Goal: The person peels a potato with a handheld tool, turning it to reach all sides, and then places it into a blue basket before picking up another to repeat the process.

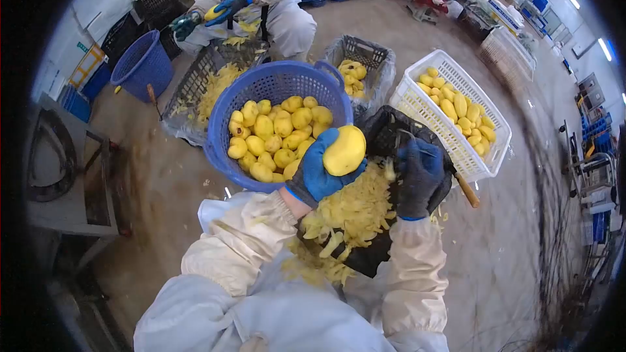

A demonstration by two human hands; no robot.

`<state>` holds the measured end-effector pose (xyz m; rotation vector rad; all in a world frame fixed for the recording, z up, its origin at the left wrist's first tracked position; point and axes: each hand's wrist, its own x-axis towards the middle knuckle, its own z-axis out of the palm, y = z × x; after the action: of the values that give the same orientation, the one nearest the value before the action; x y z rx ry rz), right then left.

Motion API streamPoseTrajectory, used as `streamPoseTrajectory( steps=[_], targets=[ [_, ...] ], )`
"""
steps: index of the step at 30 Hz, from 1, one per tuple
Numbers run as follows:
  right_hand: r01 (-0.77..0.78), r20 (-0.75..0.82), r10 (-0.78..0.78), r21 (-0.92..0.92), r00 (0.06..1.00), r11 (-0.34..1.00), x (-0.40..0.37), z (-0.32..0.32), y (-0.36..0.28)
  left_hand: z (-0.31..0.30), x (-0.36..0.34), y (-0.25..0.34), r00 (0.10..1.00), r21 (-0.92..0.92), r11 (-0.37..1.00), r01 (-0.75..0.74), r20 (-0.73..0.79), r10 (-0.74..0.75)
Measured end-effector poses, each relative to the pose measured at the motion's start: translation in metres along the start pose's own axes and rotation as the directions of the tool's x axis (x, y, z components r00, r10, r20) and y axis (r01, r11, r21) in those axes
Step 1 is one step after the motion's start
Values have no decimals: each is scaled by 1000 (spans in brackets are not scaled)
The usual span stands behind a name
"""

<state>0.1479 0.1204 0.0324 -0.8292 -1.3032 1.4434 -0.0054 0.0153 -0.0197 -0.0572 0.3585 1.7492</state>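
Note:
My left hand [319, 168], in a blue glove, is wrapped round a peeled yellow potato [345, 150]. To its right, my right hand [419, 173], in a dark grey-blue glove, is closed on what looks like a peeler [407, 134], of which only a thin metal part shows. Beneath both hands, a heap of peelings [357, 207] fills a black-lined container [375, 254]. At my left hand stands a blue-purple basket [218, 133] with many peeled potatoes [264, 127]. A wooden handle [467, 191] sticks out beside the black container.
On the right, a white crate [492, 168] holds yellow potatoes [466, 114]. Beyond the basket stand a lined crate of peelings [189, 101] and another of potatoes [370, 94]. A gloved co-worker [283, 6] sits opposite. A metal stand [72, 182] is at left.

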Motion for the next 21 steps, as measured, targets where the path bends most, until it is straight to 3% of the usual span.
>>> streamPoseTrajectory(
  steps=[1,2,3,4,5,7,8,9,11,12,13,14,15,18,20,21],
  targets=[
    [8,3,-8,4,1000,1000,-7,7,6,11,-2,4,991,-169,978,125,-30,-132],
    [262,176,-242,-99,954,960,-23,16,18,11,1,4,992,-188,975,116,-34,-125],
    [502,360,-425,-155,831,851,-32,22,23,9,1,4,992,-189,975,114,-35,-123],
    [498,352,-423,-155,835,853,-29,20,24,7,1,4,992,-159,980,122,26,-119],
    [370,251,-331,-126,910,921,-21,17,22,4,0,4,988,-127,982,136,84,-126],
    [108,87,-105,-30,991,994,-3,1,14,6,-5,3,987,-158,975,153,62,-145],
    [32,139,-49,119,989,992,7,-15,21,8,-5,5,987,-183,970,162,51,-155],
    [40,142,-57,122,988,992,-6,-2,16,9,-2,9,987,-179,971,159,58,-151],
    [422,416,-313,-201,854,884,-48,31,6,4,3,12,966,-79,983,166,211,-146],
    [513,377,-409,-233,831,826,-46,32,18,3,2,11,966,-73,982,173,205,-155],
    [506,366,-406,-237,837,830,-35,26,14,2,2,8,991,-84,993,86,109,-77],
    [319,201,-290,-131,936,939,-14,10,6,1,0,5,1000,-95,995,-12,15,14],
    [134,56,-134,13,989,991,1,-3,0,5,-4,6,1000,-98,995,-19,14,20],
    [199,210,-186,-44,960,979,-11,5,19,15,-6,9,995,-166,982,95,45,-89],
    [309,372,-235,-155,898,938,-37,21,30,7,-6,7,997,210,976,-56,67,43],
    [209,285,-180,-76,942,975,-21,14,13,10,-10,8,998,213,976,-44,59,32]
  ],
)
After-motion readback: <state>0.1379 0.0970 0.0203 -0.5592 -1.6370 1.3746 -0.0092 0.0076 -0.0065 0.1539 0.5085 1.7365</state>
